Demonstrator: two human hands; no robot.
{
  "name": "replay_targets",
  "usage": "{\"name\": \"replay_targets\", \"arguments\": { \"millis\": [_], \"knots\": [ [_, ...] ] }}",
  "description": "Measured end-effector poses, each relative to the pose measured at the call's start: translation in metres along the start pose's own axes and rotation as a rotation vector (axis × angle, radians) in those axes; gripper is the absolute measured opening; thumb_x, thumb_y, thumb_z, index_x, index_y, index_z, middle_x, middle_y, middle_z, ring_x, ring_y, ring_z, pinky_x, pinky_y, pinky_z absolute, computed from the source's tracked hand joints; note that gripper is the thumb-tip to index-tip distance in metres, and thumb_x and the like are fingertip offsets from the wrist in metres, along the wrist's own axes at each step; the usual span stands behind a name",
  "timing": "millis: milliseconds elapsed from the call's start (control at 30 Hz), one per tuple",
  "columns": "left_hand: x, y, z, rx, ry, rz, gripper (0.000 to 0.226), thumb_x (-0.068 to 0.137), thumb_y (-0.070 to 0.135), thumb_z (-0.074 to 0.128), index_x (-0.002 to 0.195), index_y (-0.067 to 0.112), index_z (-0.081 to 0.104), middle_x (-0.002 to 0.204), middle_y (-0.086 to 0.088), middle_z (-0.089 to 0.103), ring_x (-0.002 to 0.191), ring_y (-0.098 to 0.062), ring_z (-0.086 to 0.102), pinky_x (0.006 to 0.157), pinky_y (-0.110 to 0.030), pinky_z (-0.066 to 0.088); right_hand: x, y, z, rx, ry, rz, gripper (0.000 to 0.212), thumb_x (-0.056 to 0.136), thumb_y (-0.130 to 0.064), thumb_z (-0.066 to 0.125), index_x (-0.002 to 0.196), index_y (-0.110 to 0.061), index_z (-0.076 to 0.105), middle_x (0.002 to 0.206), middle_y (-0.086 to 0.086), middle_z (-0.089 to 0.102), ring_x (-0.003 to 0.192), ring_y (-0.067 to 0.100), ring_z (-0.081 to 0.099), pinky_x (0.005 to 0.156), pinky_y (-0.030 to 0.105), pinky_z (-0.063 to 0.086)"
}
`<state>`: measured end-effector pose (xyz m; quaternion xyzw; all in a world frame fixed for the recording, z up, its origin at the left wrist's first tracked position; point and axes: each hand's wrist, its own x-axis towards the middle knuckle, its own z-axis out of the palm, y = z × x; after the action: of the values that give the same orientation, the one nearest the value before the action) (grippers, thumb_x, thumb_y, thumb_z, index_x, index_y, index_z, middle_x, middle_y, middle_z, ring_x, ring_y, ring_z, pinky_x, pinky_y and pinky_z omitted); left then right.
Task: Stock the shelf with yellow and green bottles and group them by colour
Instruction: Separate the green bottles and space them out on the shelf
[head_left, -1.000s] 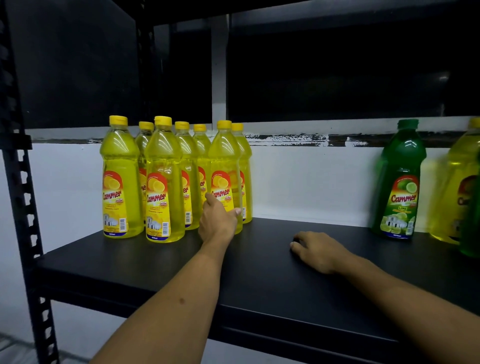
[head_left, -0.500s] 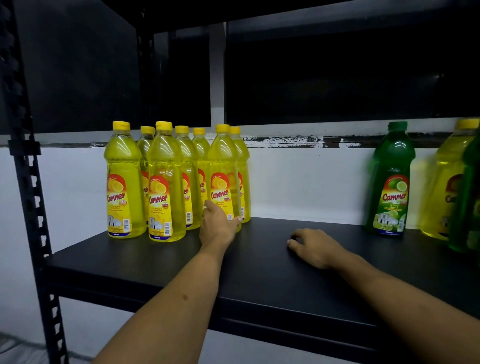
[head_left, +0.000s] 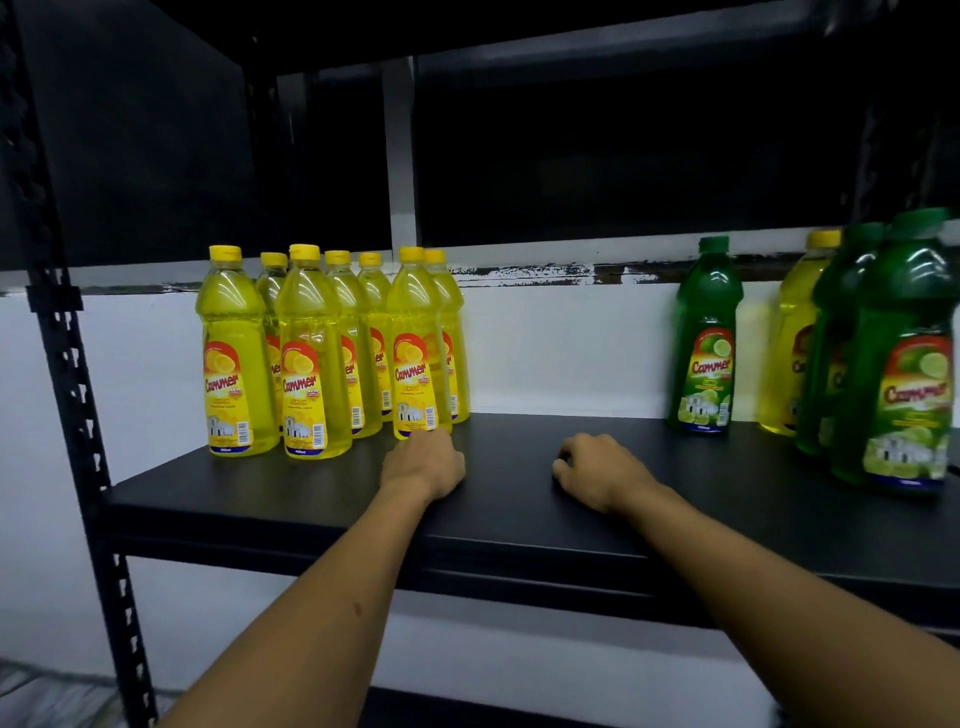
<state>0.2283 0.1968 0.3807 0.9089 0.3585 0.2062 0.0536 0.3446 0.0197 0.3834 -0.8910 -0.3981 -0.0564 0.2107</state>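
Note:
Several yellow bottles (head_left: 236, 353) stand grouped at the left of the black shelf (head_left: 519, 514). My left hand (head_left: 423, 465) lies on the shelf in front of the rightmost front yellow bottle (head_left: 415, 358), fingertips at its base, not gripping it. My right hand (head_left: 597, 470) rests on the shelf's middle, fingers curled, holding nothing. A lone green bottle (head_left: 706, 338) stands at the back right. Further right, one yellow bottle (head_left: 795, 332) stands behind two green bottles (head_left: 906, 358), which partly hide it.
A black perforated rack upright (head_left: 67, 364) runs down the left side. A white wall (head_left: 561, 348) closes the back of the shelf, and a dark upper shelf hangs above. Bare shelf lies between the yellow group and the green bottle.
My left hand has let go of the front yellow bottle's lower body and dropped to the shelf at its base. The view has shifted right, bringing more green bottles into sight.

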Motion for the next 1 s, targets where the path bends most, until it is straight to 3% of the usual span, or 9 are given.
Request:
{"name": "replay_targets", "arguments": {
  "millis": [167,400,500,667,733,833,900,1000],
  "knots": [
    [-0.017,0.004,-0.006,0.002,-0.07,0.1,0.032,0.094,0.037,0.041,0.102,0.01,0.058,0.115,-0.014,0.061,0.102,-0.033,0.058,0.085,-0.04,0.049,-0.029,0.001,-0.009,0.006,0.002,0.0,0.031,0.093,-0.034,0.044,0.104,-0.013,0.064,0.107,0.008,0.065,0.092,0.027,0.061,0.084,0.041,0.054],
    [-0.036,0.031,-0.012,0.061,-0.186,0.199,0.043,0.096,0.04,0.035,0.117,0.009,0.057,0.125,-0.018,0.057,0.111,-0.035,0.055,0.09,-0.041,0.047,-0.065,0.019,-0.028,0.007,0.031,0.022,0.032,0.09,-0.036,0.049,0.098,-0.013,0.068,0.1,0.008,0.068,0.087,0.026,0.063,0.082,0.041,0.056],
    [-0.046,0.05,-0.011,0.015,-0.199,0.28,0.041,0.097,0.039,0.037,0.113,0.009,0.059,0.12,-0.016,0.06,0.106,-0.033,0.058,0.082,-0.036,0.047,-0.078,0.029,-0.037,-0.009,0.055,0.06,0.032,0.089,-0.037,0.051,0.097,-0.012,0.069,0.098,0.008,0.068,0.086,0.026,0.064,0.082,0.04,0.056],
    [-0.056,0.089,-0.004,-0.068,-0.222,0.388,0.039,0.094,0.04,0.043,0.112,0.012,0.064,0.115,-0.01,0.066,0.103,-0.029,0.061,0.09,-0.042,0.051,-0.096,0.054,-0.054,-0.042,0.092,0.167,0.029,0.088,-0.037,0.054,0.097,-0.013,0.065,0.104,0.01,0.065,0.09,0.028,0.062,0.079,0.04,0.054],
    [-0.057,0.106,0.001,-0.082,-0.233,0.418,0.038,0.095,0.04,0.043,0.113,0.013,0.063,0.115,-0.01,0.065,0.102,-0.028,0.061,0.09,-0.042,0.051,-0.102,0.069,-0.063,-0.001,0.224,0.203,0.027,0.088,-0.031,0.056,0.106,-0.013,0.064,0.109,0.012,0.065,0.095,0.031,0.062,0.08,0.039,0.054],
    [-0.053,0.129,0.01,-0.091,-0.235,0.451,0.039,0.095,0.041,0.043,0.116,0.014,0.062,0.117,-0.008,0.064,0.103,-0.028,0.06,0.091,-0.042,0.05,-0.107,0.1,-0.081,0.053,0.638,0.194,0.041,0.089,-0.018,0.059,0.129,-0.01,0.055,0.123,0.014,0.061,0.111,0.032,0.056,0.09,0.042,0.049],
    [-0.047,0.141,0.017,-0.096,-0.224,0.468,0.04,0.094,0.041,0.043,0.116,0.014,0.062,0.118,-0.008,0.064,0.104,-0.028,0.06,0.091,-0.042,0.05,-0.109,0.125,-0.093,0.022,0.862,0.258,0.054,0.086,-0.02,0.067,0.135,-0.01,0.046,0.132,0.016,0.051,0.12,0.033,0.047,0.099,0.047,0.042],
    [-0.037,0.155,0.027,-0.105,-0.202,0.485,0.04,0.093,0.042,0.043,0.114,0.014,0.063,0.117,-0.008,0.065,0.103,-0.027,0.06,0.089,-0.04,0.05,-0.104,0.167,-0.107,0.087,0.888,0.497,0.083,0.075,-0.025,0.079,0.143,-0.015,0.032,0.143,0.019,0.037,0.131,0.037,0.036,0.107,0.057,0.033]
  ]
}}
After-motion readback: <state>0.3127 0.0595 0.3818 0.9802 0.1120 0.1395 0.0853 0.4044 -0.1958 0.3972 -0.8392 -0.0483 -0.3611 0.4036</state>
